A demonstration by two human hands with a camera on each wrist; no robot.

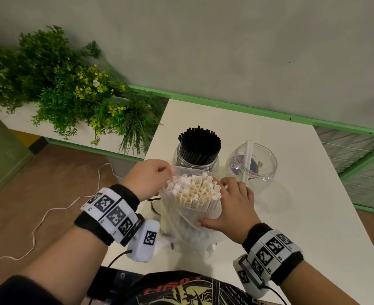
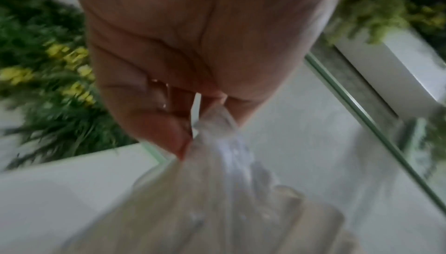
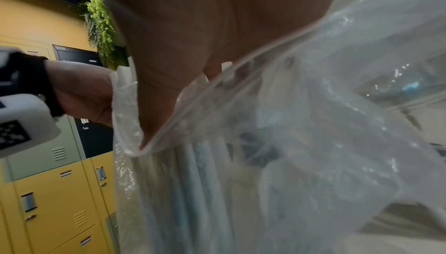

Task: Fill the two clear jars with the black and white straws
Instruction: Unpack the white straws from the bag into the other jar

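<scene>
Fingers of the left hand [image 1: 150, 178] curl together and pinch the upper rim of a clear plastic bag [image 1: 177, 219]; in the left wrist view that same pinch shows the thin film gathered between thumb and fingertips, the palm turned toward the camera. Its wrist angles up and to the right, a banded strap of black-and-white markers wrapped round it. The right hand [image 1: 232, 208] lies against the other side of the bag, back of the hand upward, the thumb pressed along the lower side and the fingers wrapped over the rim and against the bundle, so it grips bag and contents together; the right wrist view shows the bag's rolled edge crossing under the palm. Inside the bag stand the white straws [image 1: 196, 190], upright and packed tight, their open ends showing above the plastic between the two hands.

Just behind the bag, on the white table [image 1: 302, 194], sits a clear jar [image 1: 196, 160] crammed with black straws [image 1: 200, 143] that fan out above its mouth. To its right, near but apart, is the second clear jar [image 1: 252, 165], holding a single white straw [image 1: 247, 157] leaning upright and something small and coloured at the bottom that is too blurred to name.

Beyond the table's left edge a planter of green foliage with yellow flowers [image 1: 71, 84] lines the wall, and a white cord [image 1: 49, 212] trails over the brown floor.
</scene>
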